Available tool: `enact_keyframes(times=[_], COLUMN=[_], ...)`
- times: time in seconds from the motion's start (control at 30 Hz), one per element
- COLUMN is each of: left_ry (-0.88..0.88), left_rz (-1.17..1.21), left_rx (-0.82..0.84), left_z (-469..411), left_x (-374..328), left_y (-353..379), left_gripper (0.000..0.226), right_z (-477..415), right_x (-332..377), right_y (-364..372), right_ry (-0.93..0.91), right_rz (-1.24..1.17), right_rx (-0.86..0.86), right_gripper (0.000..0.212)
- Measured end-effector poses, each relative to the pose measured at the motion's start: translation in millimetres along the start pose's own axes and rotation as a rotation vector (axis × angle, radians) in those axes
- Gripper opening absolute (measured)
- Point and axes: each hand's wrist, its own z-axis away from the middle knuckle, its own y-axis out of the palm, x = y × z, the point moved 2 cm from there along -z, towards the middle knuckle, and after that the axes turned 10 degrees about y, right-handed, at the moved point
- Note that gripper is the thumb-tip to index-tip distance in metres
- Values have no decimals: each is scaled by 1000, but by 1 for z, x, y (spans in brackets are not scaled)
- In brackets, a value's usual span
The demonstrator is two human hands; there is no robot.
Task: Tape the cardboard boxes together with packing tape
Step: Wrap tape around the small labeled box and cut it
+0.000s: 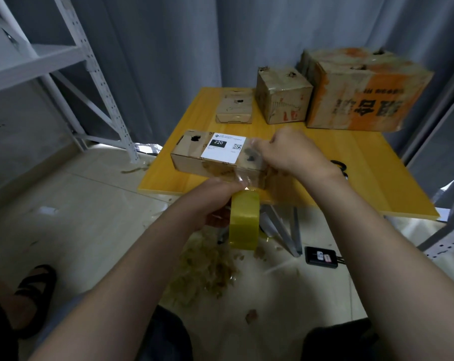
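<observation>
The labelled cardboard box [194, 155] lies near the front edge of the yellow counter [351, 165]. The left hand [212, 201] has its fingers clenched round the packing tape roll [244, 222], just below that edge. A clear tape strip [244, 177] (shiny, hard to trace) runs up over the box to the right hand [291, 152], whose fingers pinch it on top.

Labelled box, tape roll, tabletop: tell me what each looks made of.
Labelled box: brown cardboard, matte, worn and torn, glossy where clear tape covers it. Tape roll: yellowish translucent plastic film, shiny. Tabletop: probably laminated or varnished wood, smooth yellow with faint grain lines.
</observation>
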Motion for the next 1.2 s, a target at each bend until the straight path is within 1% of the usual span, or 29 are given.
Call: enact_keyframes(times=[0.1,0.17,0.3,0.4,0.47,0.5,0.53,0.6,0.63,0.67,0.7,0.73,0.8,0.83,0.87,1.0,1.03,1.1,1.17,1.2], left_ry=[-44,-52,-7,33,49,76,136,368,512,649,737,759,652,598,569,549,549,558,591,610], left_rz=[68,97,136,163,58,-56,-205,-541,-678,-770,-835,-872,-954,-1030,-1105,-1256,-1300,-1379,-1429,-1441], left_rx=[41,73,84,110,98,58,-27,-313,-427,-461,-417,-319,-114,-62,-60,-230,-264,-344,-412,-438], left_z=[5,9,15,17,20,20,19,11,8,3,-4,-9,-21,-26,-29,-30,-28,-25,-21,-19], left_x=[0,-1,0,-3,-8,-11,-13,-19,-24,-28,-30,-30,-24,-18,-13,-8,-7,-4,-3,-3], left_y=[4,6,12,15,11,6,-1,-20,-27,-31,-33,-33,-28,-24,-22,-17,-16,-12,-8,-7], left_gripper=[27,21,18,27,36,37,34,26,30,38,48,61,89,102,110,120,123,123,117,112], right_z=[26,38,50,52,50,48,47,45,45,44,44,44,47,47,48,54,55,53,49,48], right_x=[-3,-8,-22,-32,-36,-37,-38,-41,-42,-44,-45,-45,-45,-45,-46,-48,-49,-51,-54,-56], right_y=[7,17,28,29,28,28,28,28,29,29,29,29,29,28,27,18,15,7,-3,-6], right_ry=[117,146,207,243,244,241,237,240,245,246,243,237,222,217,217,220,212,188,194,209], right_rz=[77,59,-103,-217,-256,-260,-256,-251,-256,-261,-262,-259,-259,-267,-277,-299,-308,-332,-381,-405], right_rx=[342,467,557,578,578,590,609,636,642,642,638,629,613,611,615,621,586,449,311,280], right_gripper=[56,56,63,66,64,63,62,60,58,57,57,56,55,55,55,57,57,54,56,59])
